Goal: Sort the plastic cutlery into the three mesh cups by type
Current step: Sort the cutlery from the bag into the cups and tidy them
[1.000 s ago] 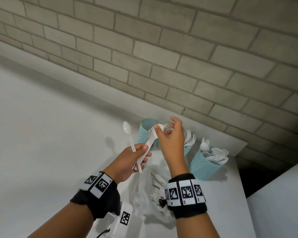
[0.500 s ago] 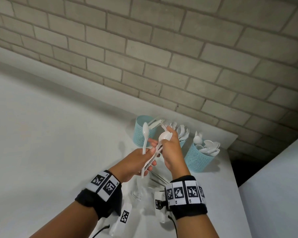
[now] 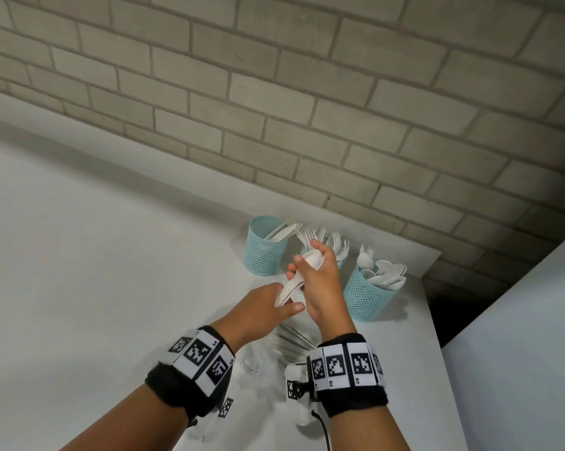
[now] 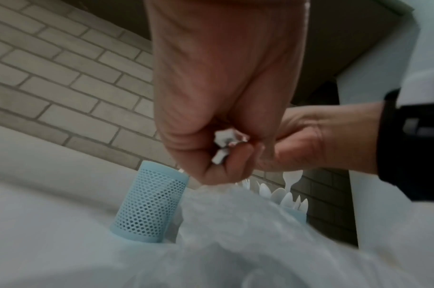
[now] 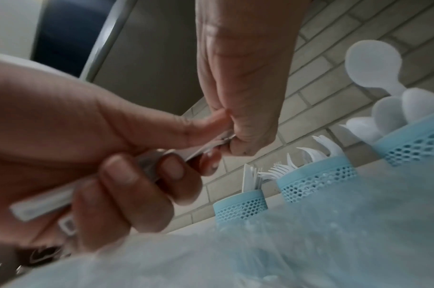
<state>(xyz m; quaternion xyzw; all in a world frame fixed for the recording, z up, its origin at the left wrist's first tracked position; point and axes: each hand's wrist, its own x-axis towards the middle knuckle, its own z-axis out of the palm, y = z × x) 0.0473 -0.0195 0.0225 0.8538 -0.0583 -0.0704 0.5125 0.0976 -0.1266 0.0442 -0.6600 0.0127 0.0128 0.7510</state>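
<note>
Both hands hold one bundle of white plastic spoons (image 3: 290, 287) above the table. My left hand (image 3: 286, 301) grips the handle ends (image 4: 225, 141). My right hand (image 3: 307, 266) is curled round the bowl end, and one spoon bowl (image 3: 314, 257) shows at its fingers. Three light blue mesh cups stand behind the hands. The left cup (image 3: 264, 252) holds knives. The middle cup (image 5: 314, 180) holds forks and is mostly hidden by my right hand in the head view. The right cup (image 3: 367, 296) holds spoons.
A clear plastic bag (image 3: 291, 348) with more white cutlery lies on the white table (image 3: 95, 288) under my wrists. A brick wall (image 3: 307, 109) runs just behind the cups. The table's edge (image 3: 434, 336) is close on the right, next to a dark gap.
The spoon that stood upright in my left hand now lies in the bundle. My right hand has come down and closed round the bowl end, and both hands sit lower and closer together.
</note>
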